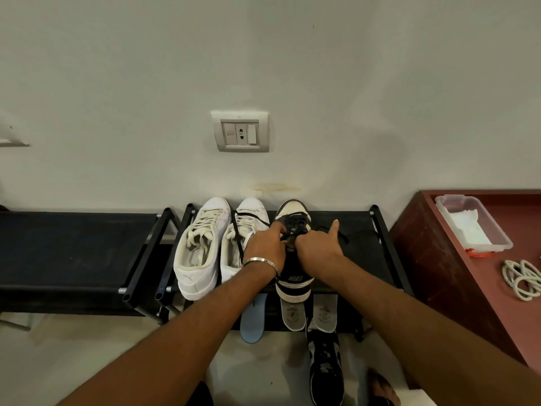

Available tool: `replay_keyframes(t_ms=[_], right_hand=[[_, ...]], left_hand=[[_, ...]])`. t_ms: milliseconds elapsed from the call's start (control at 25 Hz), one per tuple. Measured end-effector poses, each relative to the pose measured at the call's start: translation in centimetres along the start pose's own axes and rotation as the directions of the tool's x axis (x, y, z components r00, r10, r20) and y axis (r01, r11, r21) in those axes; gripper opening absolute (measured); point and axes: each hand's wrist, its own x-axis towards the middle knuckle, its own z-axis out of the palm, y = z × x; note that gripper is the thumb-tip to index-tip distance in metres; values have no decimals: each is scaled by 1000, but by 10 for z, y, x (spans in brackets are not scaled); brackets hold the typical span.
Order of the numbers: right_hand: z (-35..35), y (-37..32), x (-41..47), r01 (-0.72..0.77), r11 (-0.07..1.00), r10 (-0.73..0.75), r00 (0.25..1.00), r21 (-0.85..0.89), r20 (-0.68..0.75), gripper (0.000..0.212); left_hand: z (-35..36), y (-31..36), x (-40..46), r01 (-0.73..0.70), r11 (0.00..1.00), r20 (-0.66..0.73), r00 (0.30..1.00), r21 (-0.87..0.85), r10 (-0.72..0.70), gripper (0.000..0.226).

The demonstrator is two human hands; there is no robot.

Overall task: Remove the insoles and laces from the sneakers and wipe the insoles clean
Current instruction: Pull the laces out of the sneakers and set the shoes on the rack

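Left hand (268,244) and right hand (317,246) over dark sneaker (294,259) on bench (366,259), fingers pinching black lace (238,238), right forefinger straight, white sneakers (202,250) touching leftward, open bench rightward

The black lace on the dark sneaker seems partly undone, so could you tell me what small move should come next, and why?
Probably keep drawing the black lace out of the next eyelets. Both hands, left and right, are pinching at the lacing of the dark sneaker, loose ends already trail to either side, yet lace remains threaded near the toe.
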Motion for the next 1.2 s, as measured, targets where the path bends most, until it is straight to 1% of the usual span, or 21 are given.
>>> replay_keyframes(t_ms=[120, 160, 200, 280, 400, 520, 680, 800, 840, 920, 960, 1080, 1160, 1200], right_hand=[[8, -3, -1, 53, 998, -57, 987, -29, -152, 25], [11, -3, -1, 57, 998, -59, 981, -19, -183, 27], [13, -3, -1, 55, 998, -56, 981, -11, -183, 27], [15, 0, 0, 54, 998, -49, 987, 31, -156, 22], [18, 11, 5, 77, 960, -36, 988, 271, -153, 25], [14, 25, 11, 134, 887, -85, 988, 442, -128, 22], [-2, 43, 26, 152, 819, -177, 984, 553, -7, 21], [-9, 48, 29, 119, 764, -154, 988, 634, 0, 17], [-9, 47, 28, 123, 770, -150, 989, 626, -8, 14], [-4, 41, 24, 149, 834, -150, 988, 531, -42, 11], [-3, 39, 22, 152, 856, -140, 988, 495, -62, 11], [-5, 37, 16, 165, 875, -122, 985, 455, -122, 15], [-3, 34, 10, 186, 921, -128, 975, 342, -184, 18], [1, 32, 7, 192, 942, -126, 963, 274, -240, 18]], left_hand=[[-1, -1, -1, -16, 1000, 7, 1000, -7, 16, 28], [-1, -1, -2, -25, 1000, 5, 1000, -1, 25, 28], [-1, 0, -3, -32, 999, 3, 999, 13, 32, 28], [0, 1, -3, -23, 999, -7, 1000, 32, 23, 27], [1, 3, -1, -5, 999, -16, 1000, 53, 6, 27], [1, 3, -1, -4, 998, -17, 1000, 70, 5, 27], [-1, 0, 2, -6, 998, 16, 1000, 59, 5, 29], [-3, 1, 2, -15, 995, 33, 999, 96, 12, 31], [-3, 2, 2, -28, 992, 36, 999, 124, 23, 32], [-5, 5, 1, -82, 978, 56, 996, 191, 72, 35], [-5, 7, -1, -115, 970, 72, 992, 214, 102, 36], [-6, 12, -8, -185, 949, 98, 981, 256, 165, 46], [-6, 13, -6, -195, 927, 74, 981, 320, 181, 40], [-7, 14, -5, -195, 914, 68, 981, 356, 183, 35]])
